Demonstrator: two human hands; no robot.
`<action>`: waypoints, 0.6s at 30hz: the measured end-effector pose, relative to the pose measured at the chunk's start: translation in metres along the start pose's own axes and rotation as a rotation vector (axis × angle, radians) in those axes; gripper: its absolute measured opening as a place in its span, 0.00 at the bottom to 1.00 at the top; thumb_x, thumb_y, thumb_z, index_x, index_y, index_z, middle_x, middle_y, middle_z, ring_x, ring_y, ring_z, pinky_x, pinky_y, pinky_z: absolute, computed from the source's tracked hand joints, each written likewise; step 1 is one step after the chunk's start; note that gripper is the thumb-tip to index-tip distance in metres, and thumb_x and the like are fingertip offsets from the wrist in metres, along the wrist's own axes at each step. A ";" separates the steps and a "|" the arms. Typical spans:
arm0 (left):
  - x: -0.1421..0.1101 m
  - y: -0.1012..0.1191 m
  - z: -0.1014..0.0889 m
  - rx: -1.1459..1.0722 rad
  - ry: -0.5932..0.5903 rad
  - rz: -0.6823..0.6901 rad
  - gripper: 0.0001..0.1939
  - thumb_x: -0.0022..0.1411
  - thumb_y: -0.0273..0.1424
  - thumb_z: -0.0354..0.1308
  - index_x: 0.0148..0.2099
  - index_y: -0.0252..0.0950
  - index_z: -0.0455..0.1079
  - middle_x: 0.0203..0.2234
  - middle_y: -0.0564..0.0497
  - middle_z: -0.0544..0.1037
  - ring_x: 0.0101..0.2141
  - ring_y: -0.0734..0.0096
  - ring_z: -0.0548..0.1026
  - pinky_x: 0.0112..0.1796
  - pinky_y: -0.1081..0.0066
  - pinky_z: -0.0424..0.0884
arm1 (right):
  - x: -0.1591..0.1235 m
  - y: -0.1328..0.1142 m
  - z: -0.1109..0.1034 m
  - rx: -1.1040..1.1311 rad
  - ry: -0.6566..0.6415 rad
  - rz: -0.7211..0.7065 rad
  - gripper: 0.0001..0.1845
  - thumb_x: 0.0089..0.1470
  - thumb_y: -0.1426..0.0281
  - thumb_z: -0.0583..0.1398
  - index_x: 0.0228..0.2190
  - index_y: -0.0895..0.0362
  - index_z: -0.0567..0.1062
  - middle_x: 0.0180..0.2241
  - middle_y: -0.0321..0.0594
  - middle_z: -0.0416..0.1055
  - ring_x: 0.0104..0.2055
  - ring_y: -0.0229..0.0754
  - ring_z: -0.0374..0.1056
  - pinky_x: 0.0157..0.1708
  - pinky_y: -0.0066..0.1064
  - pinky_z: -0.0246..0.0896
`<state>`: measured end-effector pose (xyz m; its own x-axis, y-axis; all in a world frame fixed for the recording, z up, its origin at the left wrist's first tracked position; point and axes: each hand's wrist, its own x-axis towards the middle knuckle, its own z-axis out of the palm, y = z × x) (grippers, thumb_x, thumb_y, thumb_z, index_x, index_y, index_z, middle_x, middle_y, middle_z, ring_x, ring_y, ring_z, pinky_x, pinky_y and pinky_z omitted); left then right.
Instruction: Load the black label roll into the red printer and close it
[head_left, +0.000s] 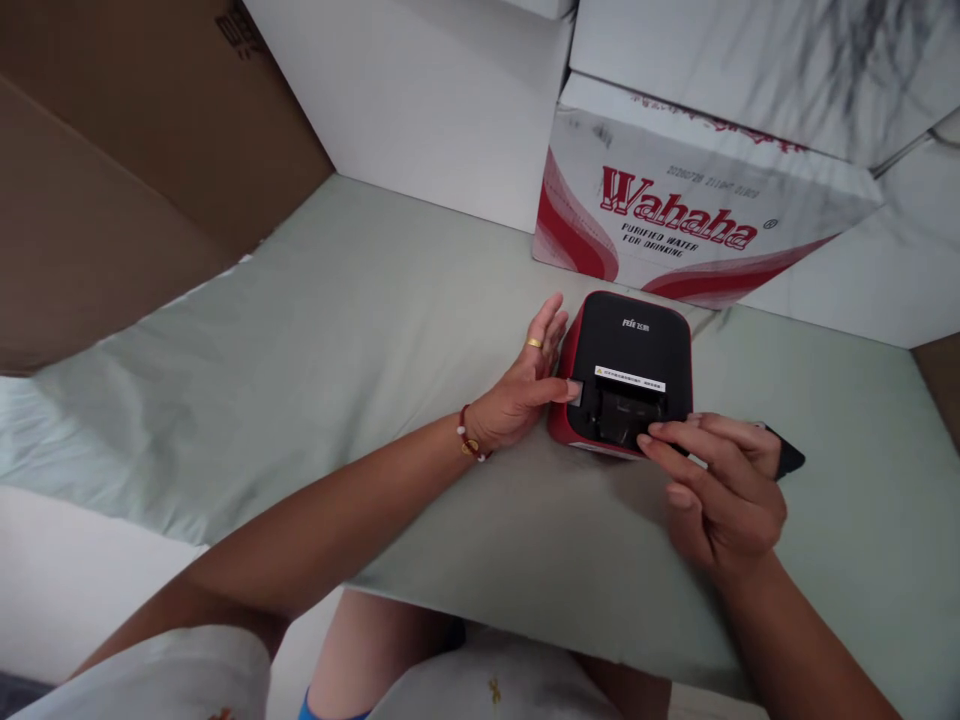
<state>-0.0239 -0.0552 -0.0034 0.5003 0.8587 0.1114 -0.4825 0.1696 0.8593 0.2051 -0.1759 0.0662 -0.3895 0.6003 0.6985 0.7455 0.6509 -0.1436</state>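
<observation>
A small black-and-red printer [652,330] stands on the cloth-covered table, with white lettering on top and a pale label strip above a dark, glossy flap [628,415]. My left hand [525,390] grips its left side, the thumb pressed on a grey button [576,390] and the fingers along the side wall. At the front right corner is my right hand [724,480], its fingers bent and the fingertips touching the flap's edge. A black pointed piece [787,455] sticks out behind the right hand, and a thin white edge shows between its fingers; the rest of it is hidden.
Close behind the printer stands a white and red water carton [675,210], with more white boxes [442,100] around it. A large brown cardboard box [150,150] rises at the left. Pale green cloth [300,330] covers the table, whose front edge runs just above my lap.
</observation>
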 end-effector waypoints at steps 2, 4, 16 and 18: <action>0.001 -0.001 0.001 -0.020 -0.021 0.001 0.64 0.53 0.39 0.78 0.82 0.64 0.44 0.85 0.57 0.46 0.85 0.50 0.37 0.82 0.46 0.39 | 0.005 0.001 0.000 0.041 -0.028 -0.043 0.19 0.74 0.72 0.57 0.59 0.55 0.82 0.46 0.47 0.86 0.51 0.53 0.77 0.52 0.50 0.76; 0.001 -0.003 0.001 -0.021 -0.033 0.004 0.63 0.55 0.38 0.77 0.82 0.64 0.45 0.85 0.57 0.45 0.85 0.50 0.39 0.82 0.46 0.40 | 0.011 0.002 -0.001 0.100 -0.052 -0.075 0.18 0.72 0.73 0.58 0.57 0.57 0.82 0.46 0.49 0.86 0.50 0.53 0.80 0.52 0.49 0.78; 0.004 -0.011 0.002 0.038 0.127 0.050 0.50 0.62 0.50 0.72 0.79 0.54 0.53 0.80 0.47 0.60 0.82 0.49 0.52 0.81 0.47 0.45 | 0.120 0.035 0.012 -0.168 -0.798 0.358 0.23 0.73 0.71 0.54 0.60 0.54 0.82 0.57 0.49 0.85 0.55 0.57 0.82 0.52 0.45 0.75; 0.006 -0.011 0.003 0.059 0.172 0.024 0.43 0.65 0.50 0.69 0.76 0.50 0.59 0.79 0.45 0.63 0.81 0.49 0.55 0.80 0.47 0.48 | 0.134 0.040 0.027 -0.329 -0.974 0.363 0.23 0.71 0.72 0.56 0.60 0.55 0.82 0.58 0.53 0.84 0.55 0.61 0.82 0.47 0.46 0.74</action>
<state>-0.0136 -0.0535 -0.0112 0.3560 0.9332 0.0492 -0.4473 0.1239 0.8858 0.1680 -0.0575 0.1353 -0.2705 0.9363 -0.2239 0.9542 0.2916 0.0666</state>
